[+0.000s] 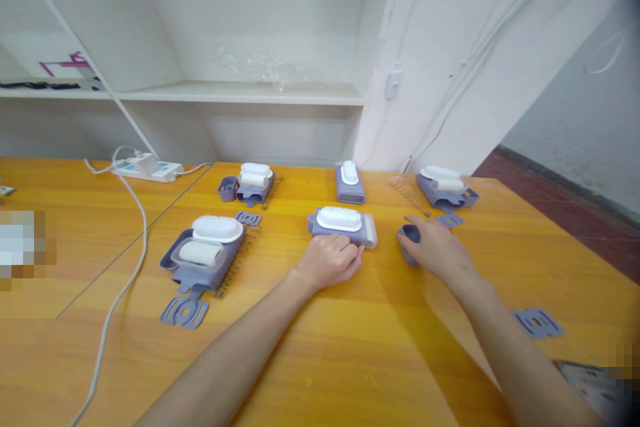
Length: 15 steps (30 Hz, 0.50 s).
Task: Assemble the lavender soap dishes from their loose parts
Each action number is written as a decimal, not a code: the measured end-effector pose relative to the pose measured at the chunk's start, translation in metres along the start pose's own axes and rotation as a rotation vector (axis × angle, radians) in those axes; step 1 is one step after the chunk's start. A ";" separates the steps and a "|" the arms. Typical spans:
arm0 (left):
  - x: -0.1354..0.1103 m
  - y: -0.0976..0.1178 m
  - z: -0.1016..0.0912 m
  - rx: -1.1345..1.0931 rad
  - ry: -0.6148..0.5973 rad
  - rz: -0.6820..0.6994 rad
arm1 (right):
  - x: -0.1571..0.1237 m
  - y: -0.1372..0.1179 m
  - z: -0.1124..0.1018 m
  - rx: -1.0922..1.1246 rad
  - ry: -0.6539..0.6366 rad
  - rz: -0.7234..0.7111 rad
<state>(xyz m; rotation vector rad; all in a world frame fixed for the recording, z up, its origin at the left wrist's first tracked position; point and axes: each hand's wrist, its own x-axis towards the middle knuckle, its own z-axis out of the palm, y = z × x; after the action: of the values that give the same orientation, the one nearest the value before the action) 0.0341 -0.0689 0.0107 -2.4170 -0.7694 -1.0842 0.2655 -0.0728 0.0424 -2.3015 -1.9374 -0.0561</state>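
Note:
My left hand (pixel 333 261) rests on the table with its fingers curled closed. What they hold, if anything, is hidden. Just behind it lies a grey-purple case (pixel 354 238), with a white bristled brush (pixel 339 219) on top and a clear piece at its right end. My right hand (pixel 443 250) is closed around a small grey-purple cup-shaped part (pixel 410 247), gripping its right side as it stands on the table. Beyond that hand is a flat grey-purple cut-out plate (pixel 451 219), and a wire spiral (pixel 410 195) lies to its left.
Similar cases with white pieces stand at left (pixel 200 273), back left (pixel 255 197), back centre (pixel 350 193) and back right (pixel 445 200). Flat plates lie at front left (pixel 185 312) and right (pixel 537 323). A white cable (pixel 145 227) runs from a power strip (pixel 150 168) across the table's left side.

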 end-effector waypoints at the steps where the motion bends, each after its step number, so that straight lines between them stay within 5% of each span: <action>1: 0.000 0.000 0.000 0.001 0.000 0.001 | -0.001 -0.002 0.000 0.000 0.007 -0.001; 9: -0.001 -0.002 0.001 0.001 -0.005 -0.009 | -0.001 0.002 0.006 -0.029 -0.141 -0.004; 15: -0.001 -0.002 0.001 0.006 0.001 -0.014 | 0.001 0.005 0.002 0.031 -0.139 -0.005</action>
<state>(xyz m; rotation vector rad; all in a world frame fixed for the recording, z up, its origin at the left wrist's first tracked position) 0.0325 -0.0670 0.0092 -2.4093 -0.7898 -1.0862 0.2700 -0.0724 0.0401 -2.3384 -1.9922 0.1365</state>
